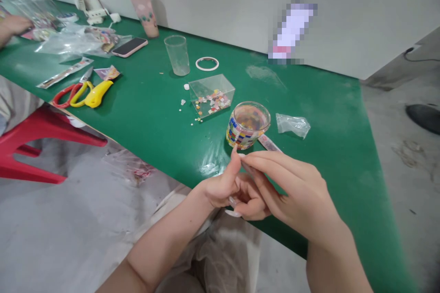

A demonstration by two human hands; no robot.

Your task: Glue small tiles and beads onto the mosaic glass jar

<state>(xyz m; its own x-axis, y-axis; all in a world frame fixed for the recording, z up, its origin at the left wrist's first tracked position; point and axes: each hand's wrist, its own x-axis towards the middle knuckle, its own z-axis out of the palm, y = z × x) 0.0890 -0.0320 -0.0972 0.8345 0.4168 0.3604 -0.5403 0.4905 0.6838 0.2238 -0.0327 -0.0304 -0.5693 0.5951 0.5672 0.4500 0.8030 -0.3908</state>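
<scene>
Standing upright on the tabletop (158,142), the mosaic-covered glass (239,137) is just beyond the left hand (227,187), the nearer one, thumb raised and fingers loosely curled, while the right hand (292,185) bunches its fingertips at that thumb, whether gripping anything I can't tell.

Mosaic cup (241,134) on green table (146,130)

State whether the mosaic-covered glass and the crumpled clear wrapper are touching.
Apart. The head view shows a narrow strip of green tabletop between the right side of the mosaic-covered glass and the crumpled clear wrapper.
</scene>
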